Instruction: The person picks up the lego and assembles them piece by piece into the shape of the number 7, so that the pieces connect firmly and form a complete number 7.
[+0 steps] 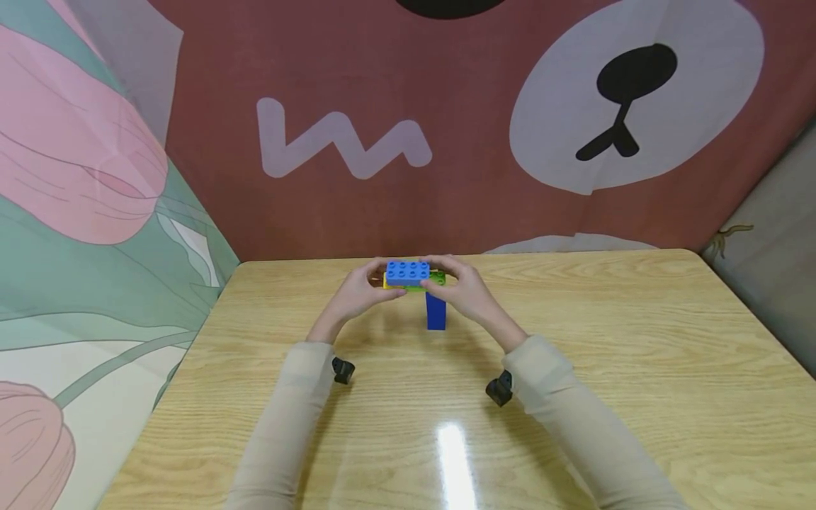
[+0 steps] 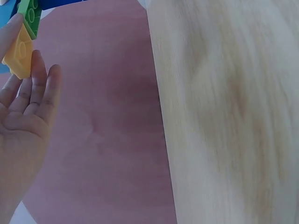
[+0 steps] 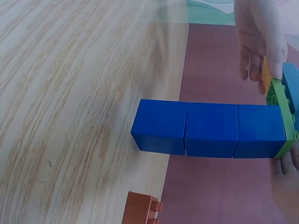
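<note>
A light blue toy building brick (image 1: 408,273) lies across a thin green brick (image 1: 438,278), on top of a column of dark blue blocks (image 3: 211,129). A thin yellow brick (image 2: 19,53) sits under the left end, beside the green one. My left hand (image 1: 360,292) pinches the yellow brick, thumb in front and fingers behind. At the other end my right hand (image 1: 470,292) grips the light blue brick, its thumb on the front side. In the right wrist view my right fingers are partly hidden beyond the green brick.
A reddish-brown brick (image 3: 139,208) stands on the wooden table (image 1: 612,354) near the column, seen only in the right wrist view. Behind the table's far edge hangs a printed cloth (image 1: 357,212). A small black device (image 1: 500,388) is on the right wrist.
</note>
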Tool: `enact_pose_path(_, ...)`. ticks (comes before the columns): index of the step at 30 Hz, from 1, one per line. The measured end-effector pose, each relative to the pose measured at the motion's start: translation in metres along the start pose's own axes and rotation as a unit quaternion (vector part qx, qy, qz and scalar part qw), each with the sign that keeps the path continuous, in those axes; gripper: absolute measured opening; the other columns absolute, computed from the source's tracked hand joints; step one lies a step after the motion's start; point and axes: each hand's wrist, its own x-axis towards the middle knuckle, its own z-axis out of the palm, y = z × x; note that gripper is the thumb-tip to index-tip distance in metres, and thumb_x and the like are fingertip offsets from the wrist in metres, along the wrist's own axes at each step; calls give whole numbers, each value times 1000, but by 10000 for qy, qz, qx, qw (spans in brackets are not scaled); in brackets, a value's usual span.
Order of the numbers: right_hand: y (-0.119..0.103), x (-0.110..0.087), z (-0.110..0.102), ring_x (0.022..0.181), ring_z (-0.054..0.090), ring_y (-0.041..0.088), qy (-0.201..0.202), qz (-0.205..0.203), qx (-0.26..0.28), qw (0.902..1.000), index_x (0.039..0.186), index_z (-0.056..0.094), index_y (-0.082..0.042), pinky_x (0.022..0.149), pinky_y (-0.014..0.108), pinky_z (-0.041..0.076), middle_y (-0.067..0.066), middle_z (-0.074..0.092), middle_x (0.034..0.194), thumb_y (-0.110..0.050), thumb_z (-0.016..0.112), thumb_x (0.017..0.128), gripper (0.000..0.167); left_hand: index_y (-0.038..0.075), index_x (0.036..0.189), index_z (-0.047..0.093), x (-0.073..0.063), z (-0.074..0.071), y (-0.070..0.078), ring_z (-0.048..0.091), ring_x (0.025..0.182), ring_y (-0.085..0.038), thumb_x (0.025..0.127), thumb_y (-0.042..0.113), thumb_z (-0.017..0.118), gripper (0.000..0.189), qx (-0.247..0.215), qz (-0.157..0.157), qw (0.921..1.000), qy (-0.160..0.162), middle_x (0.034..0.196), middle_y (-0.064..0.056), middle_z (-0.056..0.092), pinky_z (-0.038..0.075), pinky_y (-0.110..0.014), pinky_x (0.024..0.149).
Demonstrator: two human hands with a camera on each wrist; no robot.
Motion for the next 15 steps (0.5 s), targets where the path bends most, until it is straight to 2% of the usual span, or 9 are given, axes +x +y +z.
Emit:
enact_pose_path(6,-1,0,2,123,52,30,-17,-72,-121,9999,134,54,-9,110,52,37,14,57,131,-19,65,91,46,10,130,54,-2,0,3,63,100,-25,80,20,78,56,162,155,9997,115,115,-13,64,55,-35,86)
enact_pose_path(15,-1,1,3,121,53,29,-45,-154,-211,9996,135,55,-11,109,54,38,13,57,130,-19,65,92,45,9,130,55,-2,-1,4,65,95,-25,81,19,77,55,273,247,9992,127,110,-14,65,57,-31,79)
